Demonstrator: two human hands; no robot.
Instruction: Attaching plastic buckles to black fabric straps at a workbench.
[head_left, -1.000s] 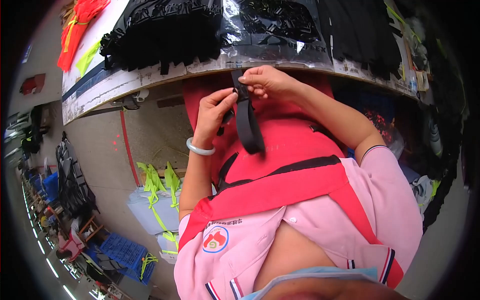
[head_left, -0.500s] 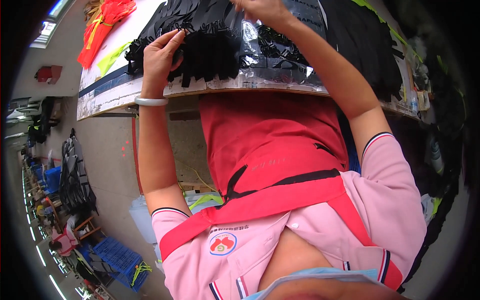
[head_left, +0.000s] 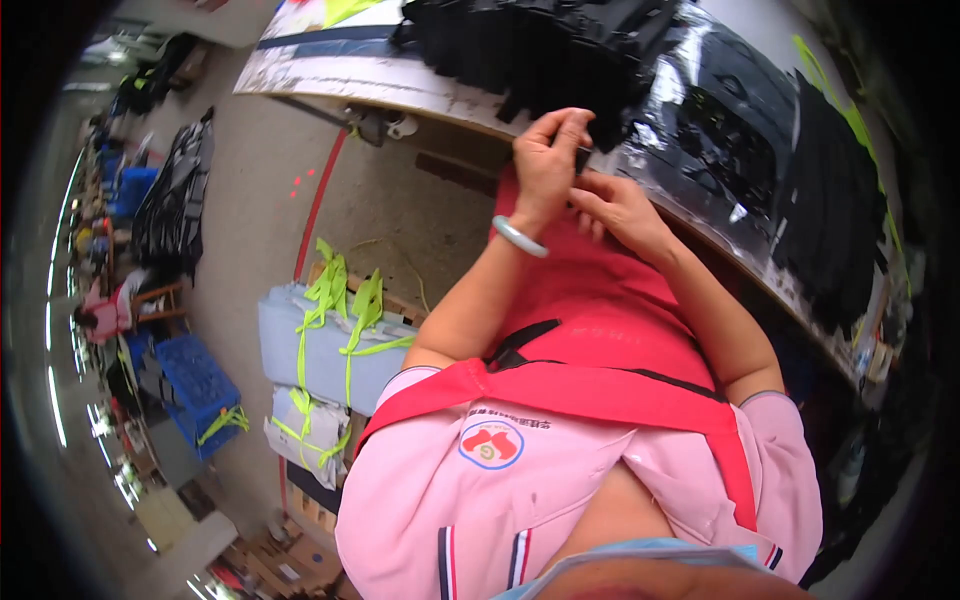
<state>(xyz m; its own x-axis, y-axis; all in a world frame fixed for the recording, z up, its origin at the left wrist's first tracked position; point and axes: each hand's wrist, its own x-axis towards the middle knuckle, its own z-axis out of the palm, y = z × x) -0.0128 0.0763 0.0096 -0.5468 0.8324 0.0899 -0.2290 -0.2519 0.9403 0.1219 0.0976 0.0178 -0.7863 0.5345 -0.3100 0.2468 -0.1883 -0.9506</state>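
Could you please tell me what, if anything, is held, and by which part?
The left hand seems to pinch a dark piece, part unclear; whether the right hand holds it too cannot be told.

black piece point(head_left: 583, 159) mostly hidden, far person point(head_left: 106, 313) blurred

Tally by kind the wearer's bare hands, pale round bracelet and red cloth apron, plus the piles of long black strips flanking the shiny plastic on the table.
Bare hands, left hand and right hand: 2
Pale round bracelet: 1
Red cloth apron: 1
Piles of long black strips, left pile and right pile: 2
Total: 6
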